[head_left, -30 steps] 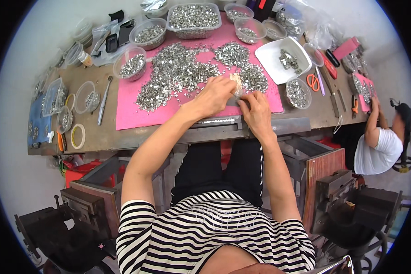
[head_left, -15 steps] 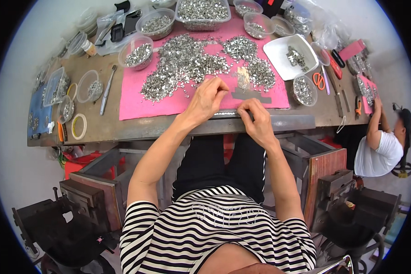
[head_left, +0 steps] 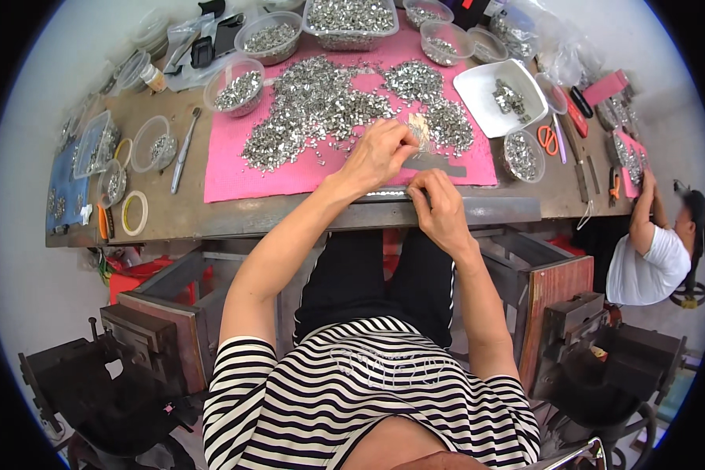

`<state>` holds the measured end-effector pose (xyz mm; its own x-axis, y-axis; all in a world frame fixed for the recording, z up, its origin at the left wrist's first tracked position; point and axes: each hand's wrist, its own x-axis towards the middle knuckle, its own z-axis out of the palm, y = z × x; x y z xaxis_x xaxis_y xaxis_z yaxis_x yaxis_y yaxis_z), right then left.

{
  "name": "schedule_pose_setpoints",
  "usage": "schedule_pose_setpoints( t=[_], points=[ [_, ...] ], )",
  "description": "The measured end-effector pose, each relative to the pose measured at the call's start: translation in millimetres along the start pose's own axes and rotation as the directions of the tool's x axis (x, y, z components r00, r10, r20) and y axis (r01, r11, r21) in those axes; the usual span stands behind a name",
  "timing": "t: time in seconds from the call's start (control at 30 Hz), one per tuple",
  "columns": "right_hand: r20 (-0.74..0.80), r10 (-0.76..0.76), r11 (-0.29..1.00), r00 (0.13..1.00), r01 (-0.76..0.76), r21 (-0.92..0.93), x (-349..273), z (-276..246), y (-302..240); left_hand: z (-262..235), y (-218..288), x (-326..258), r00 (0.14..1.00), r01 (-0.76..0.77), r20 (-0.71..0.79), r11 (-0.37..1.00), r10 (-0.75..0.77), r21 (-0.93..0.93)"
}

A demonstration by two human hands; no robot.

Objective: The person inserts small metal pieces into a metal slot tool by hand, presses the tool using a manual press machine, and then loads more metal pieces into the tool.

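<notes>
My left hand point(head_left: 382, 151) is closed in a pinch over the pink mat point(head_left: 235, 176), beside a cluster of thin metal pins point(head_left: 423, 141) on a small tan patch. Whatever its fingertips hold is too small to make out. At the near edge of the bench, the thumb and bent fingers of my right hand point(head_left: 440, 200) close on the right end of a narrow strip of small silver links point(head_left: 385, 193). Behind the hands lie loose heaps of small silver metal pieces point(head_left: 313, 102). A flat grey bar point(head_left: 446, 170) rests just beyond my right hand.
Clear tubs of metal pieces point(head_left: 348, 23) line the back. A white tray point(head_left: 482, 98) stands right of the mat, near orange-handled scissors point(head_left: 547, 139). A brush point(head_left: 185, 153) and tape roll point(head_left: 135, 213) lie left. Another person point(head_left: 650, 258) works at far right.
My left hand has moved right and slightly away from me, toward the thin pins. My right hand stays at the strip's end.
</notes>
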<state>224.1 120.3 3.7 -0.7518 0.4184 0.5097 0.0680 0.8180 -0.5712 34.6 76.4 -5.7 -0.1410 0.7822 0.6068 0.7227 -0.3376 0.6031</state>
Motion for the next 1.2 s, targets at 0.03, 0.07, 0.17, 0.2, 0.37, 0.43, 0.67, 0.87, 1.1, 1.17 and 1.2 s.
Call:
schedule_pose_setpoints(
  t=[0.03,0.07,0.17,0.2,0.37,0.43,0.67,0.87,1.1,1.17,1.2],
  points=[
    [0.000,0.000,1.000,1.000,0.000,0.000,1,0,0,-5,3,-3,0.998,0.062,0.015,0.998,-0.062,-0.011],
    [0.010,-0.008,0.999,1.000,0.009,-0.031,2,0,-1,-9,7,-6,0.992,0.123,0.031,0.992,-0.123,-0.022],
    [0.032,-0.009,0.998,0.999,0.011,-0.060,2,-3,-3,-20,19,-19,0.965,0.263,0.048,0.956,-0.259,-0.129],
    [0.044,-0.003,0.998,0.999,0.006,-0.059,2,-3,-3,-25,24,-23,0.964,0.264,0.048,0.956,-0.260,-0.128],
    [0.049,-0.010,0.996,0.999,0.014,-0.084,2,-3,-4,-35,45,-48,0.948,0.319,0.048,0.941,-0.316,-0.111],
    [0.046,-0.022,0.993,0.999,0.027,-0.113,2,-3,-6,-33,50,-56,0.951,0.309,0.038,0.948,-0.307,-0.075],
    [0.000,-0.213,0.934,0.977,0.204,-0.294,-2,0,-9,-17,60,-63,0.968,0.252,-0.039,0.966,-0.250,0.060],
    [-0.052,-0.226,0.933,0.973,0.201,-0.298,-4,3,-8,-12,60,-64,0.977,0.210,-0.068,0.968,-0.202,0.137],
    [-0.167,0.077,0.997,0.983,-0.077,0.008,-12,1,-1,-7,58,-64,0.975,0.215,-0.082,0.964,-0.205,0.154],
    [-0.175,0.091,0.996,0.980,-0.089,0.019,-13,-1,2,-8,58,-64,0.976,0.214,-0.078,0.964,-0.204,0.156],
    [-0.181,0.139,0.990,0.974,-0.131,0.053,-15,1,4,-8,58,-63,0.976,0.212,-0.074,0.965,-0.202,0.157]
  ],
)
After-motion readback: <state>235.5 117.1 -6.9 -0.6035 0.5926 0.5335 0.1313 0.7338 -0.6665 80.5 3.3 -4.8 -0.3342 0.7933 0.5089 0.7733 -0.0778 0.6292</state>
